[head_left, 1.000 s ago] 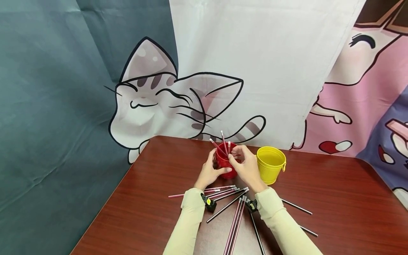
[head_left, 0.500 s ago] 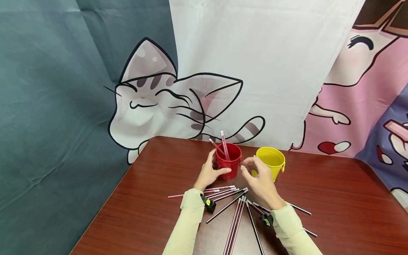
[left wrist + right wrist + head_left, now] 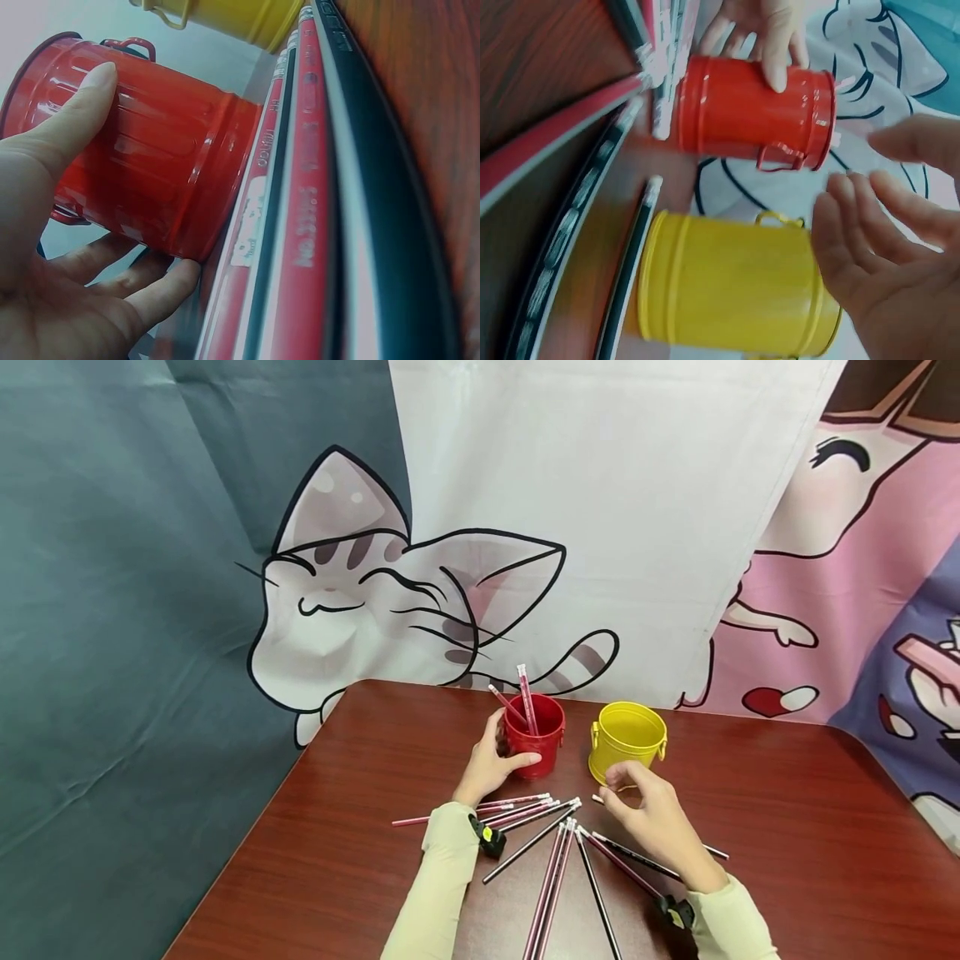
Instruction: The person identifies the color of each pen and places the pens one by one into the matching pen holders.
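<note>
My left hand (image 3: 487, 770) grips a small red metal bucket (image 3: 546, 758) from its left side. In the left wrist view the thumb lies along the bucket's wall and the other fingers reach round underneath. Pink pencils (image 3: 528, 706) lean inside the bucket, eraser ends up; their lower parts are hidden. My right hand (image 3: 663, 821) hovers in front of a yellow bucket (image 3: 628, 739), fingers loosely bent and holding nothing. In the right wrist view there is a gap between its thumb and fingers, beside the yellow bucket (image 3: 727, 285).
Several pink pencils (image 3: 551, 893) and black pencils (image 3: 597, 893) lie fanned out on the brown table (image 3: 300, 860) before the buckets. More pencils lie partly under my right arm. A cartoon-printed cloth (image 3: 660, 568) hangs behind the table.
My right hand has let go of a pencil in the red bucket and drawn back right and toward me, past the yellow bucket. The left hand keeps its hold on the red bucket.
</note>
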A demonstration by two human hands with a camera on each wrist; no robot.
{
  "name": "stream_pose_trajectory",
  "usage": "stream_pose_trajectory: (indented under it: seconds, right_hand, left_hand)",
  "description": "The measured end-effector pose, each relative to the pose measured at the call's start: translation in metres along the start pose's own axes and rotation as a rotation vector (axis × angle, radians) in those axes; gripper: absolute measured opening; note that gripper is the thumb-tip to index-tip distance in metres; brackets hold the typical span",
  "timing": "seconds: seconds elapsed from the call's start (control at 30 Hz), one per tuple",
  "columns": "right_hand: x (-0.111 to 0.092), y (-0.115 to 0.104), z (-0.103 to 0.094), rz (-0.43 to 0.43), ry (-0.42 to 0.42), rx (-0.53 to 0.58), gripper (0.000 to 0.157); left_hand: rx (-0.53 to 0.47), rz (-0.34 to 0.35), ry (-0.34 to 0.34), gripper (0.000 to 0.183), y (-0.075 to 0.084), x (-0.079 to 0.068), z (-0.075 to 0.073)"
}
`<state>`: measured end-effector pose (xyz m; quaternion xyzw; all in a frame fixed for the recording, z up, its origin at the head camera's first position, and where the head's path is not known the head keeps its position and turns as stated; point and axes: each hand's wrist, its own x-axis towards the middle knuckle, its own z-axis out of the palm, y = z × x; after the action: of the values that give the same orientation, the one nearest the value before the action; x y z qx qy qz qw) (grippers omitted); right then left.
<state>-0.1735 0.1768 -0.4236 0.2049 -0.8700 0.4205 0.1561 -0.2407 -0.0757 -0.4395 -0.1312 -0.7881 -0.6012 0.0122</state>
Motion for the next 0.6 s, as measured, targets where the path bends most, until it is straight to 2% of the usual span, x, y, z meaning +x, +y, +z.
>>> stream_pose_trajectory:
  seconds: [0.2,0.43,0.6]
  right_hand:
    - [-0.008,0.01,-0.005,-0.026,-0.168,-0.083,0.021]
    - [-0.011,0.011,-0.004,-0.031,-0.383,-0.095,0.016]
    - [-0.013,0.007,-0.001,-0.032,-0.459,-0.158,0.014]
  left_hand:
    - [0.006,-0.011,-0.01,0.083,-0.001,0.001,0.0]
    - [-0.013,-0.018,-0.007,0.082,-0.002,0.003,-0.001]
    - [-0.028,-0.001,0.011,0.083,-0.017,0.009,0.002]
